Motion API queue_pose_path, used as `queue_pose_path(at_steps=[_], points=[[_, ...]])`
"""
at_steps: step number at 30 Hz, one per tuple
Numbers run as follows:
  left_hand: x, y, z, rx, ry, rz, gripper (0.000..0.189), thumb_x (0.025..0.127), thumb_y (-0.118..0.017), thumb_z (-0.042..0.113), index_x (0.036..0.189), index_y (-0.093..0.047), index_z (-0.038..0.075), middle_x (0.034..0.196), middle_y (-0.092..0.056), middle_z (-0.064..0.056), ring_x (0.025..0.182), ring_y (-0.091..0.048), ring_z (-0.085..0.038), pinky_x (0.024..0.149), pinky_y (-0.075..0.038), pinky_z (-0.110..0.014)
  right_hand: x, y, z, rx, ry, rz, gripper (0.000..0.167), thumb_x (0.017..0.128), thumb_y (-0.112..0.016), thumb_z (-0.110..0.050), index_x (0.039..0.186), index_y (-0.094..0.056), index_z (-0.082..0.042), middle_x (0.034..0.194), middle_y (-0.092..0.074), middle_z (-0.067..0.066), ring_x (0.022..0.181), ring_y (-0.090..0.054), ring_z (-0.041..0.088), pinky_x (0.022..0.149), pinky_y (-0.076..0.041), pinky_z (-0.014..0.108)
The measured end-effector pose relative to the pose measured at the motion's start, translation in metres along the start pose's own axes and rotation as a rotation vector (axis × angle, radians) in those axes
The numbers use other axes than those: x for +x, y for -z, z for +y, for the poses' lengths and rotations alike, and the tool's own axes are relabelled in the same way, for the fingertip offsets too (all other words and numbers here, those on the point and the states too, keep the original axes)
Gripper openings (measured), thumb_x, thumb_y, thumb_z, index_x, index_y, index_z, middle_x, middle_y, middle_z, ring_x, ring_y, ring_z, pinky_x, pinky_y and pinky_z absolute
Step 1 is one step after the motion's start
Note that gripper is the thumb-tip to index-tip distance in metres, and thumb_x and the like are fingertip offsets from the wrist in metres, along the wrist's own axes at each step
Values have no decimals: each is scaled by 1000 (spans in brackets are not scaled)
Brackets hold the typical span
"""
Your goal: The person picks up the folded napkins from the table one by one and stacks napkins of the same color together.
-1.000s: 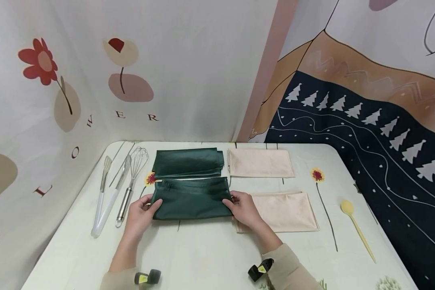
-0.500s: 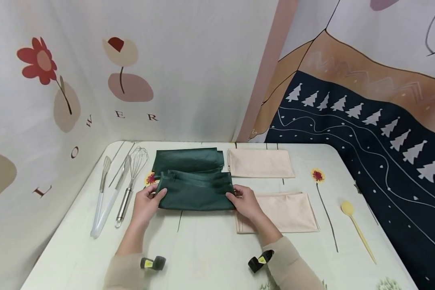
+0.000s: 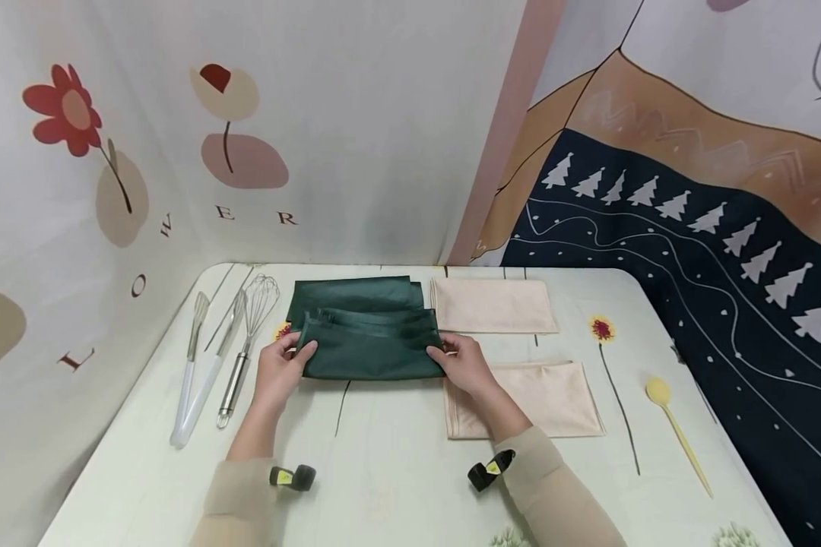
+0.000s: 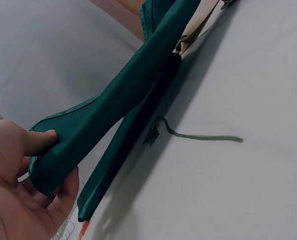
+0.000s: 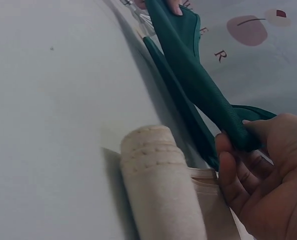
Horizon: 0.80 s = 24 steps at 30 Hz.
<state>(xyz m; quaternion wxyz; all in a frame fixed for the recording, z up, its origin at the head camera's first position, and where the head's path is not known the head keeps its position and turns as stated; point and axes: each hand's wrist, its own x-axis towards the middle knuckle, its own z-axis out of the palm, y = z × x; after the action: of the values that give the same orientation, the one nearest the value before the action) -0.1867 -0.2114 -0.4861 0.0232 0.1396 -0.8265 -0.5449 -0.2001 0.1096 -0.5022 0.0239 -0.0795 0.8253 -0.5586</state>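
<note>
Both hands hold up a folded dark green cloth [image 3: 372, 353] by its two short ends. My left hand [image 3: 280, 372] pinches the left end, thumb on the near face and fingers behind. At the other end, my right hand [image 3: 467, 367] pinches in the same way. In both wrist views the held cloth is raised off the table and sags slightly in the middle. A second folded green cloth [image 3: 356, 295] lies flat behind it, and the held one overlaps its front part in the head view.
Two folded pale pink cloths, a back one [image 3: 494, 305] and a front one [image 3: 543, 399], lie to the right. A whisk [image 3: 242, 365], a white-handled brush [image 3: 190, 357] and tongs [image 3: 208, 380] lie on the left. A yellow spoon [image 3: 677, 433] lies far right on the white tablecloth [image 3: 397, 471].
Both hands have lifted the green cloth and carried it away from me, so it now covers part of the back green cloth in the head view. Their grip stays the same.
</note>
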Motion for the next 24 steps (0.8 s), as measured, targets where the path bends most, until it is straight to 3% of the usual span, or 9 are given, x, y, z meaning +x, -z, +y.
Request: queue_pose_path(at_steps=[10, 17, 24], points=[[13, 0, 1, 16, -20, 1, 39, 100, -67, 26, 129, -64, 0, 124, -63, -20, 93, -57, -21, 58, -50, -22, 18, 2, 1, -20, 20, -2, 13, 98, -69, -17, 103, -76, -7, 71, -66, 1, 51, -53, 15, 51, -47, 28], [23, 1, 4, 9, -42, 5, 40, 101, -65, 26, 131, -63, -1, 126, -65, -23, 111, -62, -27, 69, -49, -13, 29, 0, 2, -60, 24, 38, 13, 97, -72, -20, 100, -76, -8, 74, -66, -1, 66, -53, 14, 64, -46, 29], [33, 1, 4, 11, -15, 24, 38, 101, -65, 25, 131, -63, 1, 124, -66, -21, 112, -61, -28, 76, -50, -19, 39, -3, -2, -79, 38, 50, 13, 96, -72, -18, 99, -76, -6, 73, -62, 0, 69, -50, 16, 65, -44, 29]])
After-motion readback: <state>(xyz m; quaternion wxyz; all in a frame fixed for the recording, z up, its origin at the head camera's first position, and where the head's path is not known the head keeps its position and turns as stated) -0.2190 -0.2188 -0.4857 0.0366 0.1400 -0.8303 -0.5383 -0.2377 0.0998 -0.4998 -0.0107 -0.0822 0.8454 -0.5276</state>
